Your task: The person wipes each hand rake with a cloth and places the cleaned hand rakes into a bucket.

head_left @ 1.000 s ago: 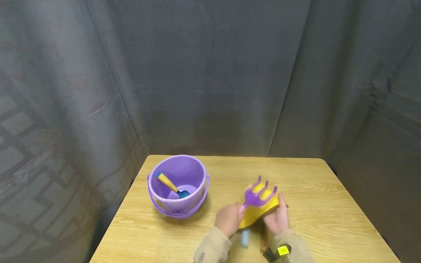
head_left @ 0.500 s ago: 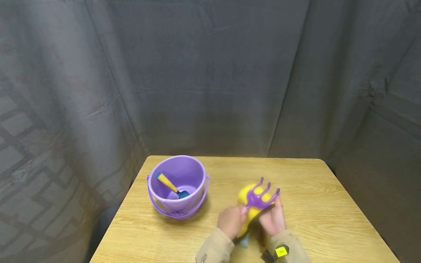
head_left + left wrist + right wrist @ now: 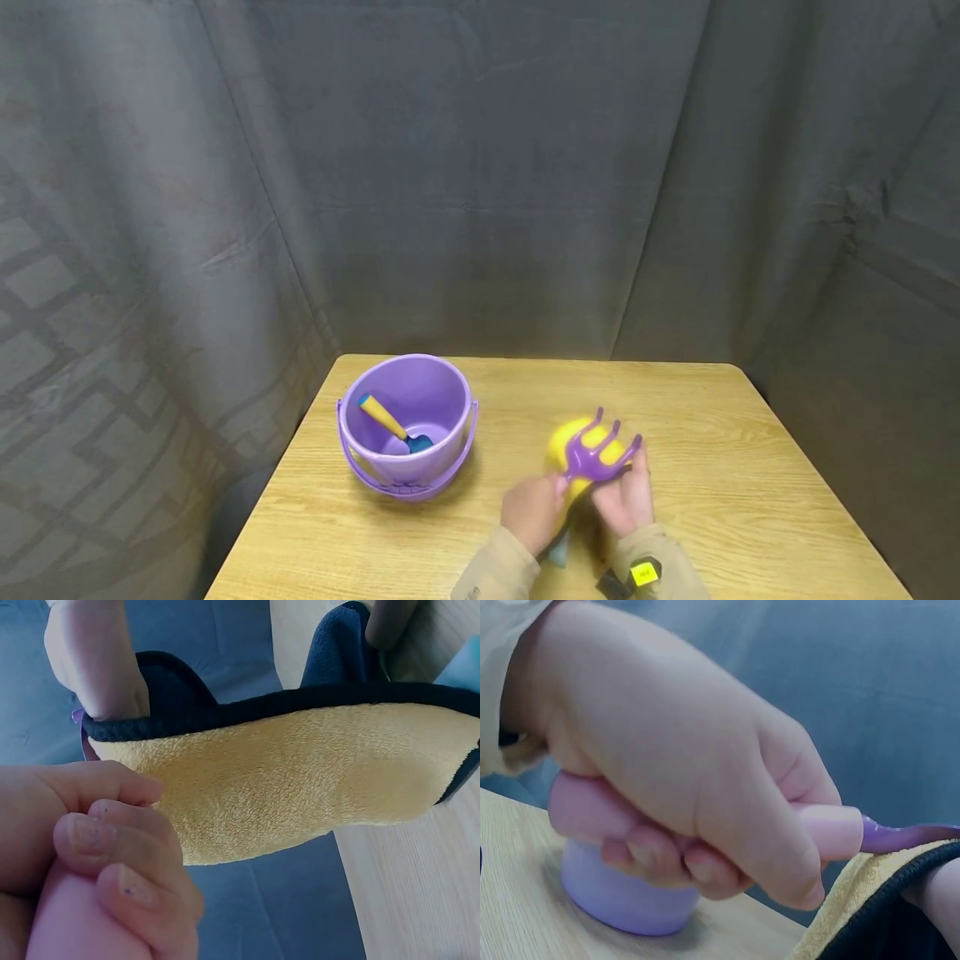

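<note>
In the head view my left hand point(image 3: 531, 512) grips the pink handle point(image 3: 592, 808) of a purple toy rake point(image 3: 588, 461), its tines pointing up and away. A yellow plush cloth point(image 3: 277, 780) with a black edge and dark underside lies behind the rake. My right hand point(image 3: 625, 498) holds this cloth up against the back of the rake, with most of its fingers hidden under the fabric. The rake and cloth are above the table. In the left wrist view, curled fingers point(image 3: 124, 889) wrap the pink handle.
A purple bucket point(image 3: 416, 475) stands at the table's left, with a yellow-handled blue toy tool point(image 3: 382, 417) leaning inside. Partly under the hands lies a light blue object point(image 3: 558, 552). Wooden table point(image 3: 750, 500) extends to the right; grey curtains point(image 3: 480, 208) surround it.
The cloth has shifted and bunched up behind the rake, bulging to its left. The rake and left hand have moved slightly right. Grips look the same.
</note>
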The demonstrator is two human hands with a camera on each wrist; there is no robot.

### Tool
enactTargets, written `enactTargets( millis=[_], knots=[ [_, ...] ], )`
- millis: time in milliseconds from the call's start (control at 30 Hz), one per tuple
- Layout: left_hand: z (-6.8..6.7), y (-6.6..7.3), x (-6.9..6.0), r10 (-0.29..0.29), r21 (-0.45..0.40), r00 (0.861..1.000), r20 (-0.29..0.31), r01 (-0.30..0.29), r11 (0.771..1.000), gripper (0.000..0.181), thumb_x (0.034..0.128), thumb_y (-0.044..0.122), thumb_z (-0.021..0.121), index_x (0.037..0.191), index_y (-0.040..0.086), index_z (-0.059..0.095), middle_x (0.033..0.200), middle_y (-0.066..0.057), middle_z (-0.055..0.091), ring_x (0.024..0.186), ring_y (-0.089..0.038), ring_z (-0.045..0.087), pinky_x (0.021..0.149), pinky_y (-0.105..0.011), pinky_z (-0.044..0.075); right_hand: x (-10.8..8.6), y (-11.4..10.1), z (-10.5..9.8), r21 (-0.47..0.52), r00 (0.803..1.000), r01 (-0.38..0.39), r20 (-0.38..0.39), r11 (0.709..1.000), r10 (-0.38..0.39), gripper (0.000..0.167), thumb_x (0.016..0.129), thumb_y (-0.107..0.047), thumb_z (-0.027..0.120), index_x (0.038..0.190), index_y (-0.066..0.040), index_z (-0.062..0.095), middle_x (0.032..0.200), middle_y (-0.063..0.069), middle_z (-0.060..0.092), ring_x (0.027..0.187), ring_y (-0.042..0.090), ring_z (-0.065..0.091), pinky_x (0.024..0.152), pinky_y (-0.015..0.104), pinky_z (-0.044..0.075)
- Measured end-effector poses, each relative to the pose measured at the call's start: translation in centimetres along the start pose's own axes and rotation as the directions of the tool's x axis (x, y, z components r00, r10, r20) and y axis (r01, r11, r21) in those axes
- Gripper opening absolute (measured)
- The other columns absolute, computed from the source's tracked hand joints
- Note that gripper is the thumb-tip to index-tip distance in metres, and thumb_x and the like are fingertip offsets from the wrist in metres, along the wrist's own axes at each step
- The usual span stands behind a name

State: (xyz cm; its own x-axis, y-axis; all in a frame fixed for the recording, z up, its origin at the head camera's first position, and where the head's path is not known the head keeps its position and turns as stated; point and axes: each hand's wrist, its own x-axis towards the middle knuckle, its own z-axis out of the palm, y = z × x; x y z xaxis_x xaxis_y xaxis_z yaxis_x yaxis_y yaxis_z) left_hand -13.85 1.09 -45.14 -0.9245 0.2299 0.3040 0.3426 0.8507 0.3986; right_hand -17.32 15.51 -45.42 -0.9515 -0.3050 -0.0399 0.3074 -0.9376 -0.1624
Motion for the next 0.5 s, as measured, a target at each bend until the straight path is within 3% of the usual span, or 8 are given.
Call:
enactTargets(
  millis=[100,167,267,367,500],
  knots=[
    [0.2,0.0,-0.1,0.01,0.005,1.0,-0.022,-0.01,1.0,0.018,0.0832,0.022,0.06,0.069,0.014,0.053,0.051,0.006,0.043,0.041,-0.005,0.037,0.039,-0.017,0.029,0.0,-0.1,-0.1,0.014,1.0,-0.004,-0.002,1.0,0.004,0.08,0.084,-0.052,0.048,0.14,-0.032,-0.006,0.145,-0.003,0.009,0.132,0.011,0.008,0.105,0.029,0.005],
    [0.4,0.0,-0.2,0.012,0.002,1.0,-0.029,-0.012,1.0,0.019,0.0836,0.022,0.06,0.069,0.013,0.053,0.051,0.005,0.043,0.041,-0.006,0.036,0.039,-0.017,0.028,-0.1,-0.2,-0.3,0.036,1.0,-0.009,0.025,0.999,0.008,0.071,0.085,-0.051,0.047,0.139,-0.032,0.005,0.14,0.001,0.024,0.13,0.013,0.019,0.105,0.03,0.005],
    [0.5,0.0,-0.3,0.003,-0.018,1.0,-0.014,-0.003,1.0,0.021,0.0856,0.024,0.057,0.068,0.013,0.053,0.05,0.005,0.042,0.041,-0.006,0.036,0.039,-0.018,0.029,-0.2,-0.6,-0.7,0.036,0.995,0.002,0.098,0.999,-0.005,0.053,0.089,-0.048,0.041,0.132,-0.024,0.022,0.128,0.005,0.04,0.127,0.016,0.027,0.105,0.03,0.003],
    [0.5,0.0,-0.4,-0.008,-0.039,1.0,0.007,0.008,0.999,0.023,0.087,0.026,0.055,0.067,0.013,0.053,0.051,0.005,0.042,0.042,-0.007,0.037,0.04,-0.019,0.03,-0.2,-0.9,-0.8,0.003,0.99,0.023,0.136,1.0,-0.023,0.055,0.091,-0.047,0.036,0.137,-0.026,0.015,0.122,0.006,0.043,0.131,0.013,0.017,0.105,0.029,0.001],
    [0.4,0.0,-0.5,-0.006,-0.053,1.0,0.03,0.008,0.999,0.024,0.088,0.026,0.053,0.067,0.013,0.053,0.051,0.006,0.042,0.043,-0.006,0.038,0.041,-0.019,0.031,-0.1,-1.5,-0.8,-0.007,0.992,0.029,0.126,1.0,-0.028,0.07,0.091,-0.047,0.038,0.139,-0.031,-0.01,0.126,0.004,0.037,0.131,0.005,-0.002,0.105,0.027,0.001]
  ],
)
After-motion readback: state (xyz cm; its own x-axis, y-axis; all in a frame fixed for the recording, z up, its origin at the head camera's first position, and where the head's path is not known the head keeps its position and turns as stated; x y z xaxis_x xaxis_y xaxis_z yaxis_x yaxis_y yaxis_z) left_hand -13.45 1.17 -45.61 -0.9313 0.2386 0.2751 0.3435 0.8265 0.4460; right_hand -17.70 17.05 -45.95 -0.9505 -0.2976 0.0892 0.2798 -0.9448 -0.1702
